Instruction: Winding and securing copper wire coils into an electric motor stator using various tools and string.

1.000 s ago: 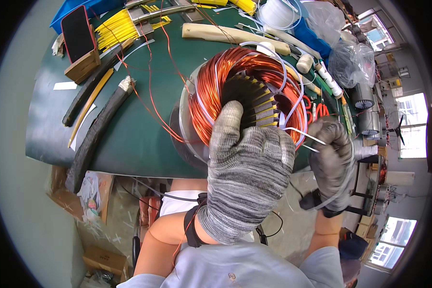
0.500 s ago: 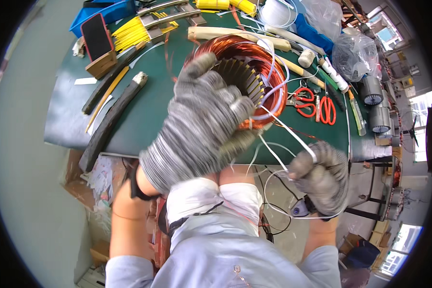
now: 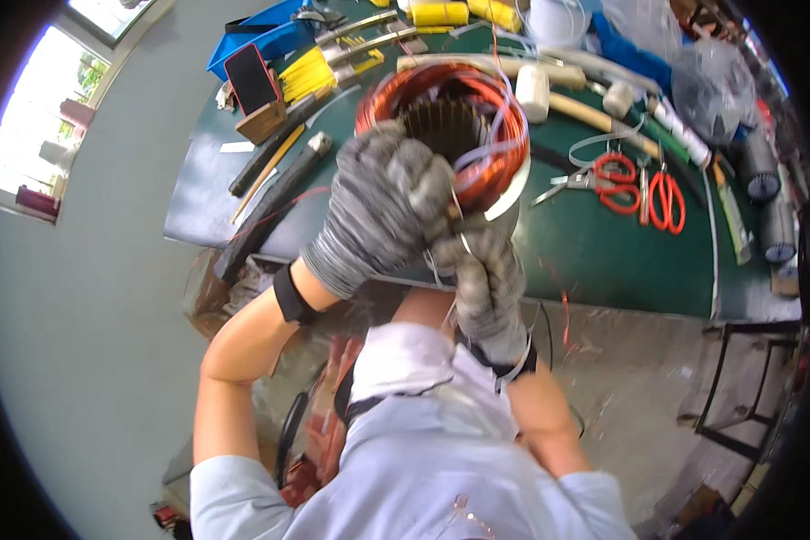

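A motor stator [image 3: 511, 155] with a ring of copper windings stands on the green table, its slotted core facing up. At its near left rim my left hand [image 3: 387, 193], in a grey knitted glove, is closed with curled fingers; what they grip is hidden. Just below and to the right, my gloved right hand [image 3: 490, 286] pinches a thin white cord [image 3: 465, 241] close to the stator's near edge. The hands almost touch. A loop of translucent sleeving [image 3: 477, 155] lies across the stator's opening. Some cord hangs by my right wrist.
Red-handled scissors [image 3: 666, 202] and more red-handled tools [image 3: 616, 184] lie right of the stator. Behind it are a white-headed mallet [image 3: 533, 94] and wooden sticks. To the left are a dark bar [image 3: 274, 205], a phone [image 3: 252, 79] on a wooden stand and a blue bin [image 3: 243, 40].
My right hand has come in from the far right to beside my left hand, bringing the cord. My left hand has drawn back from over the stator's opening to its near rim. The view has shifted.
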The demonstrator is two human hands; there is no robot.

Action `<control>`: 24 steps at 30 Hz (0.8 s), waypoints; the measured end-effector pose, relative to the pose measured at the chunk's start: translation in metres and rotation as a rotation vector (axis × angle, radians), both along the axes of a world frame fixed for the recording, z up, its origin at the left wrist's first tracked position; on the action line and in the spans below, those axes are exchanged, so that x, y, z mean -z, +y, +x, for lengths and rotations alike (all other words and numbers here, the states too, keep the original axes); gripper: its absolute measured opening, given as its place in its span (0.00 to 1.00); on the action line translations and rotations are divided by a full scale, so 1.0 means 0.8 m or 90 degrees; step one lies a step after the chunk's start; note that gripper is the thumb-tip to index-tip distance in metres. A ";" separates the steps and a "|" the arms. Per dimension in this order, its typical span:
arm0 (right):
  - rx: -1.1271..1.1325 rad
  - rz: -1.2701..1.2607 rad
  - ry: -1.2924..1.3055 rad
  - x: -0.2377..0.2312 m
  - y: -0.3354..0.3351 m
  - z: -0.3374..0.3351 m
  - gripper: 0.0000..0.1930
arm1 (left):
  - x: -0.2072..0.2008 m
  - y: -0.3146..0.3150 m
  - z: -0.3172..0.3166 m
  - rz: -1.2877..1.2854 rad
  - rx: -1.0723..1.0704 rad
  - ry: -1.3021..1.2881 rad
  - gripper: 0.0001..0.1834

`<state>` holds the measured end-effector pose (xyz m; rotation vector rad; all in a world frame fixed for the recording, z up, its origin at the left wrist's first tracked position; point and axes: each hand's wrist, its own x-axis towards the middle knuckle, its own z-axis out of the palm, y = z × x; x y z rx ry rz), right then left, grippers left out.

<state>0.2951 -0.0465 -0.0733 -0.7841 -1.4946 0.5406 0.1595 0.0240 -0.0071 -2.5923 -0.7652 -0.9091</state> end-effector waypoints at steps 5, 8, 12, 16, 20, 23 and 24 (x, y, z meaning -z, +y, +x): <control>0.073 0.144 -0.049 0.019 0.027 0.005 0.10 | -0.030 -0.009 0.018 -0.310 -0.033 -0.052 0.11; -0.072 -0.108 -0.069 -0.013 -0.035 0.052 0.15 | -0.011 -0.003 0.008 -0.231 0.003 -0.103 0.09; 0.191 -0.269 -0.726 0.102 -0.236 0.224 0.21 | -0.014 -0.004 -0.003 -0.237 0.016 -0.116 0.08; 0.670 -0.703 -0.221 0.289 -0.655 0.420 0.08 | -0.025 -0.004 -0.023 -0.356 -0.007 -0.066 0.10; 0.515 -0.846 -0.615 0.255 -0.622 0.415 0.09 | -0.010 0.008 -0.015 -0.138 0.063 -0.063 0.07; 0.205 -0.633 -0.519 0.162 -0.354 0.278 0.12 | -0.017 0.003 -0.005 -0.281 0.022 -0.050 0.10; 0.109 -0.674 -0.430 0.112 -0.279 0.230 0.19 | -0.018 0.001 -0.007 -0.289 0.025 -0.046 0.10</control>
